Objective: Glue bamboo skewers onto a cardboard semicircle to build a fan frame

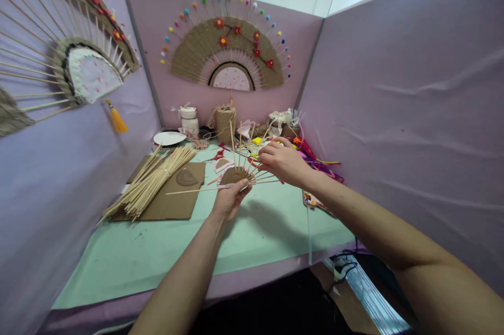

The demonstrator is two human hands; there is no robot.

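Observation:
Above the table my left hand (232, 199) is closed on a small brown cardboard half-circle (236, 176), its thumb pressed on the lower edge. Thin bamboo sticks (233, 146) fan out from the half-circle upward and to the right, and one longer stick (189, 191) points left. A pink and white trim shows along part of the curved edge. My right hand (284, 163) is at the right side of the fan, with its fingers bent round the outer part of a stick. The fingertips partly hide the sticks there.
A bundle of bamboo sticks (153, 182) lies on a cardboard sheet (179, 209) at left. Red scissors (219, 155), a twine spool (226, 122), a white jar (189, 124) and colourful pipe cleaners (321, 167) stand or lie behind. Finished fans (185, 56) hang on the partitions.

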